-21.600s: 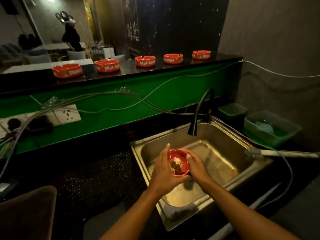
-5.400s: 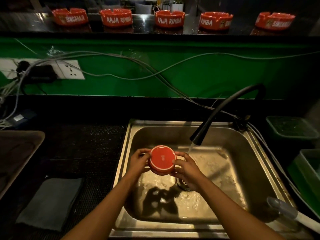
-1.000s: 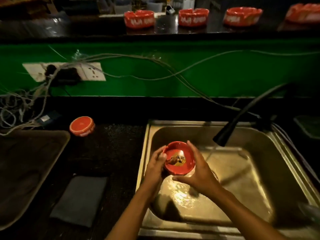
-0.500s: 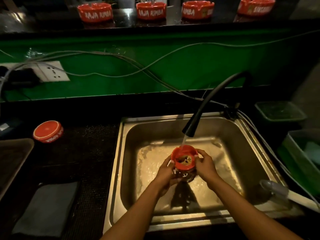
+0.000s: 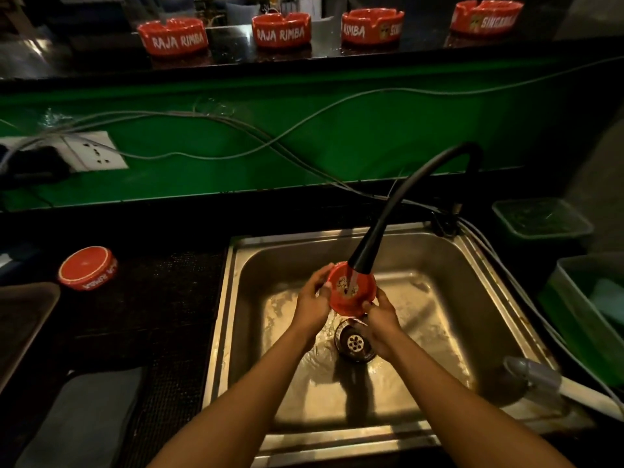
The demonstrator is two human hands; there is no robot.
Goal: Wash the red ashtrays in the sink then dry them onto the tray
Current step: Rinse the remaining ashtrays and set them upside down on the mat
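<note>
Since half a second ago, both hands, left hand (image 5: 312, 304) and right hand (image 5: 381, 324), raised the dirty ashtray (image 5: 351, 288) into the faucet (image 5: 363, 261) stream, gripping its rim. One washed ashtray (image 5: 87, 267) waits on worktop; four ashtrays (image 5: 282, 30) remain.

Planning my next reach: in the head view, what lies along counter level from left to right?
Tray → upturned ashtray → left hand → held ashtray → right hand → green bins.
</note>
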